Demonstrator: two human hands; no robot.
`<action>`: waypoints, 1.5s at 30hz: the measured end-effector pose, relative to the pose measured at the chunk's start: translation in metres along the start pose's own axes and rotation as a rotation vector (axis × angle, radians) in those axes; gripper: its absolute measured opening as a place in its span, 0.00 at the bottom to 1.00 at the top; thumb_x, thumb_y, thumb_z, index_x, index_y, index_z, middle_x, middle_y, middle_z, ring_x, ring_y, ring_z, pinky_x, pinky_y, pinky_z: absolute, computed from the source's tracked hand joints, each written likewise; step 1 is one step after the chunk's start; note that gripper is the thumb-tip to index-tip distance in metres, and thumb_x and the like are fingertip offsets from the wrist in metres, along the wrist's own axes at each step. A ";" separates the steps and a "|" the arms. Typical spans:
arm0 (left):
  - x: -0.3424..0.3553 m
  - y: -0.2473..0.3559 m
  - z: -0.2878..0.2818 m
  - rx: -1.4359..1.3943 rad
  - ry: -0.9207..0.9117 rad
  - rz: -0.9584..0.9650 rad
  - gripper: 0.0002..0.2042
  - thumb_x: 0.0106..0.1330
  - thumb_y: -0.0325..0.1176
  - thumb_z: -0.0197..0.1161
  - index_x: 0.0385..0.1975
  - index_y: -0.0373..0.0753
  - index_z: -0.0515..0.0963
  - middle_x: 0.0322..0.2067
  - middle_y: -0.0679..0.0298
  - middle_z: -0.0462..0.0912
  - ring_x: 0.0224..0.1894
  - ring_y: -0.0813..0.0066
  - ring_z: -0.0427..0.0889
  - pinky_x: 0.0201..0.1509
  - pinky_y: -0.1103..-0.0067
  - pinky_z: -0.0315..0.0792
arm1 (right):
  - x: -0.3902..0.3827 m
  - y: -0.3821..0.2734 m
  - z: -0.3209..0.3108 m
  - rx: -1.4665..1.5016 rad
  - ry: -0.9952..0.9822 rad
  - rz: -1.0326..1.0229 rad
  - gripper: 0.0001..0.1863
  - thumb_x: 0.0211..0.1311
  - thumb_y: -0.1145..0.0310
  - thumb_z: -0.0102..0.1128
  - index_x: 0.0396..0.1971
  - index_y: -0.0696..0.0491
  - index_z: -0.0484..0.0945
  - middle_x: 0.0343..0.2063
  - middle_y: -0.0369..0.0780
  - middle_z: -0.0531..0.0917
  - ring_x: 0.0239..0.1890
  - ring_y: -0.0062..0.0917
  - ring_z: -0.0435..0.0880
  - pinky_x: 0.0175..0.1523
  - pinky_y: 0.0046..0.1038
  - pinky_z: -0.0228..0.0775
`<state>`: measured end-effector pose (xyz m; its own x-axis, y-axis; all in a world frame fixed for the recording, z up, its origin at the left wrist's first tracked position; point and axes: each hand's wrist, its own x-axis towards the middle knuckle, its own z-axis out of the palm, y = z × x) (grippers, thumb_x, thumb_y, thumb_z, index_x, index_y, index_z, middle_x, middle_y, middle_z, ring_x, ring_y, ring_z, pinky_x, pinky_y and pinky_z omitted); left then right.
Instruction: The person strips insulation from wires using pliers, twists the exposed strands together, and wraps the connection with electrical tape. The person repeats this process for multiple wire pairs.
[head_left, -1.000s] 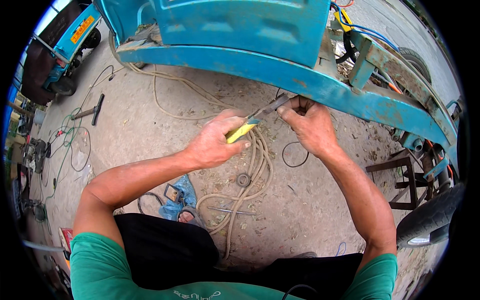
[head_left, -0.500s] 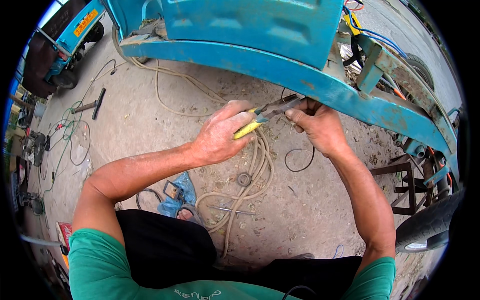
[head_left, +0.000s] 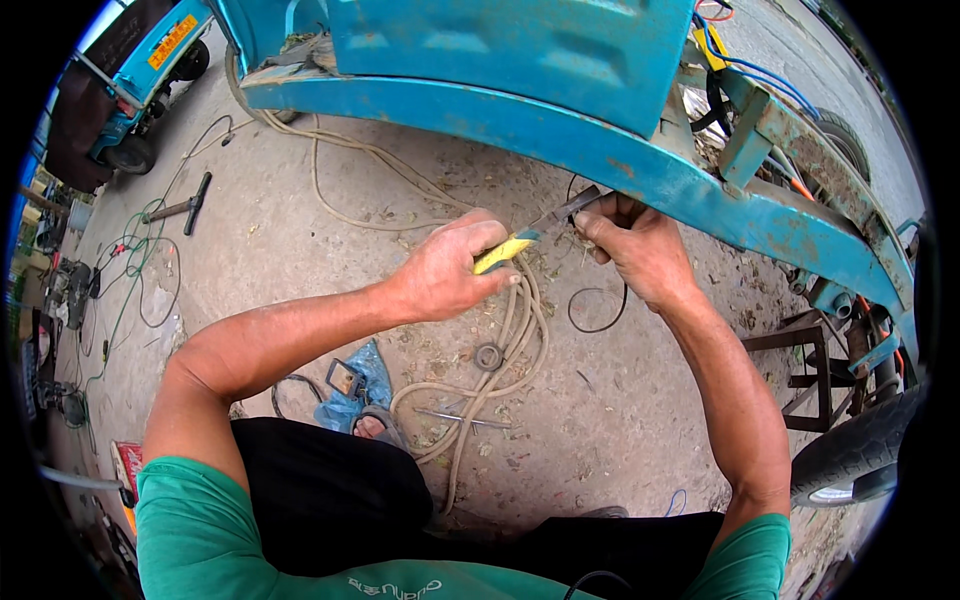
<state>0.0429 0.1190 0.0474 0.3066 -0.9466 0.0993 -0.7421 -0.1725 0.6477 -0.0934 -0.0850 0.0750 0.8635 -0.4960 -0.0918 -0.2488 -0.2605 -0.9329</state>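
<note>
My left hand (head_left: 449, 262) is wrapped round the yellow and dark green handles of a pair of pliers (head_left: 509, 251). Their dark metal jaws point up and right, reaching the fingertips of my right hand (head_left: 638, 246). Those fingers are pinched on a thin black wire (head_left: 627, 297), whose loop hangs below the hand. The wire's end at the jaws is too small to make out. Just above both hands runs the blue metal frame rail (head_left: 560, 139) of a vehicle.
Beige hose (head_left: 543, 330) lies coiled on the dusty ground, with a metal ring (head_left: 488, 357) on it. A blue plastic bag (head_left: 373, 378) lies by my foot. At left is a hammer (head_left: 196, 206); at right, a brown metal stool (head_left: 815, 360) and a tyre (head_left: 850, 450).
The plier handles have come closer together, and the pliers have turned in my left hand. My right hand stays in nearly the same place.
</note>
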 end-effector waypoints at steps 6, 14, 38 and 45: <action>-0.003 -0.002 0.001 -0.197 -0.076 -0.103 0.16 0.60 0.38 0.69 0.37 0.34 0.74 0.32 0.57 0.71 0.35 0.65 0.73 0.40 0.68 0.69 | -0.001 0.001 0.000 0.005 0.001 0.012 0.09 0.55 0.68 0.66 0.31 0.58 0.79 0.24 0.36 0.82 0.23 0.17 0.77 0.30 0.25 0.71; -0.004 0.005 0.002 -0.118 -0.006 -0.020 0.15 0.60 0.36 0.69 0.38 0.35 0.72 0.33 0.56 0.71 0.37 0.59 0.74 0.42 0.66 0.70 | -0.003 -0.004 0.000 -0.050 0.025 -0.024 0.09 0.55 0.68 0.65 0.31 0.58 0.80 0.22 0.35 0.81 0.22 0.17 0.76 0.30 0.25 0.70; 0.002 0.003 0.003 -0.241 -0.120 -0.166 0.18 0.60 0.43 0.70 0.31 0.36 0.72 0.27 0.62 0.71 0.30 0.72 0.72 0.34 0.71 0.68 | 0.002 0.004 -0.004 0.102 -0.064 -0.025 0.05 0.61 0.74 0.62 0.31 0.60 0.78 0.24 0.37 0.79 0.21 0.17 0.73 0.26 0.21 0.67; 0.005 0.002 -0.003 -0.454 -0.239 -0.297 0.18 0.61 0.46 0.71 0.36 0.38 0.75 0.28 0.68 0.74 0.30 0.81 0.77 0.33 0.78 0.71 | 0.003 0.007 -0.006 0.176 -0.093 -0.022 0.05 0.62 0.73 0.63 0.32 0.59 0.78 0.24 0.37 0.78 0.21 0.16 0.71 0.26 0.21 0.66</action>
<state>0.0448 0.1150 0.0512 0.2805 -0.9198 -0.2745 -0.3000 -0.3557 0.8852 -0.0953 -0.0936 0.0699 0.9069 -0.4105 -0.0946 -0.1558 -0.1182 -0.9807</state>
